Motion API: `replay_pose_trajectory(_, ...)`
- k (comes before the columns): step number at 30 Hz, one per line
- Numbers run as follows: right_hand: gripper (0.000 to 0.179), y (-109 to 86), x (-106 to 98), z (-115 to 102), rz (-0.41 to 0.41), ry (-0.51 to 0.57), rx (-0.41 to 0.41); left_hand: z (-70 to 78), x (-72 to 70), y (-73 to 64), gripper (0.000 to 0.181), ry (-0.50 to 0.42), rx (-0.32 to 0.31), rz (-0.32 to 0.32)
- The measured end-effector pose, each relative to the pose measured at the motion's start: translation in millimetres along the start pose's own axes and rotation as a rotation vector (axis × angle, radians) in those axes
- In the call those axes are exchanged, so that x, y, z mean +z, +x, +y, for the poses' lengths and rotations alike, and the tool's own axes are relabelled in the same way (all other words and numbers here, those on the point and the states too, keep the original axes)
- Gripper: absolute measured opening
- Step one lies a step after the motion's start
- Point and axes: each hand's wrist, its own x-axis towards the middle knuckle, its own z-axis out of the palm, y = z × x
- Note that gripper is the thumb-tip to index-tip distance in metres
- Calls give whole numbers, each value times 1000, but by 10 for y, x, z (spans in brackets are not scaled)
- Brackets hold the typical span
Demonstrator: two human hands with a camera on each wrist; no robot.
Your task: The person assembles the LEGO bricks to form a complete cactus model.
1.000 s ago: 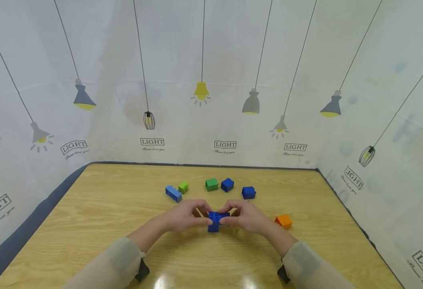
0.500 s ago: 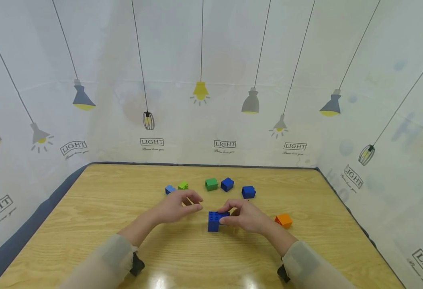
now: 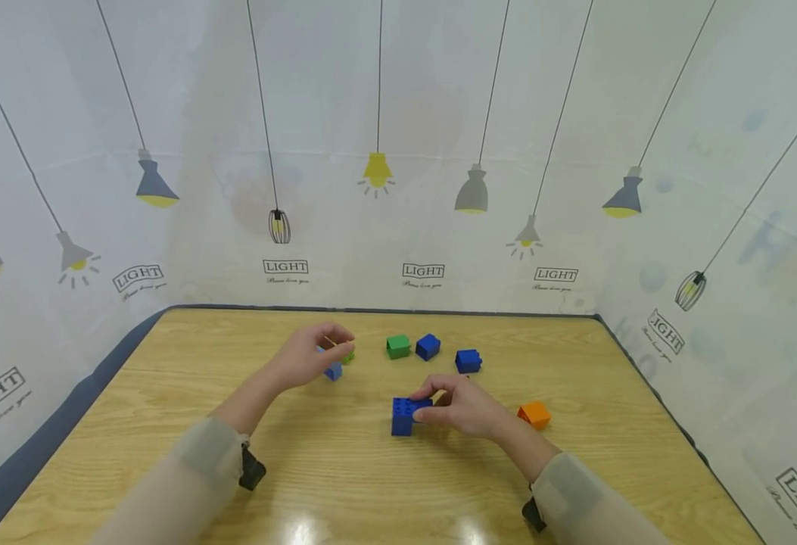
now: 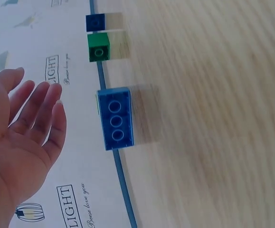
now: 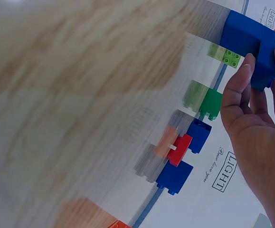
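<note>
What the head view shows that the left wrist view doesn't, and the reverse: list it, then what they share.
Head only: the right hand holding blue blocks, the orange block, the rightmost loose blue block.
Left wrist only: rings inside the light blue block and green block.
Both: the left hand, those two blocks, the other loose blue block, wall and table.

Joined bricks [image 3: 402, 420] mid-counter [image 3: 344, 484]; right grip [image 3: 462, 406] at their right end. Single brick [image 3: 536, 415] farther right. Behind joined bricks, row: left brick [image 3: 399, 347], middle brick [image 3: 428, 347], right brick [image 3: 468, 361]. Piece [image 5: 181, 148] just before right brick. Left of row, near left grip [image 3: 311, 354]: fore brick [image 3: 333, 371], rear brick [image 3: 348, 356] just behind.
</note>
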Motion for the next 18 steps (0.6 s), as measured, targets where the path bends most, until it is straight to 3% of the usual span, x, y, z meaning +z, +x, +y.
replay_pose_trajectory(6,21,10,0,15,8,-13,11,-77,-80,122,34,29,-7,42)
replay_pose_trajectory(18,22,9,-6,22,-1,-16,-2,-337,-64,383,32,53,-110,-24)
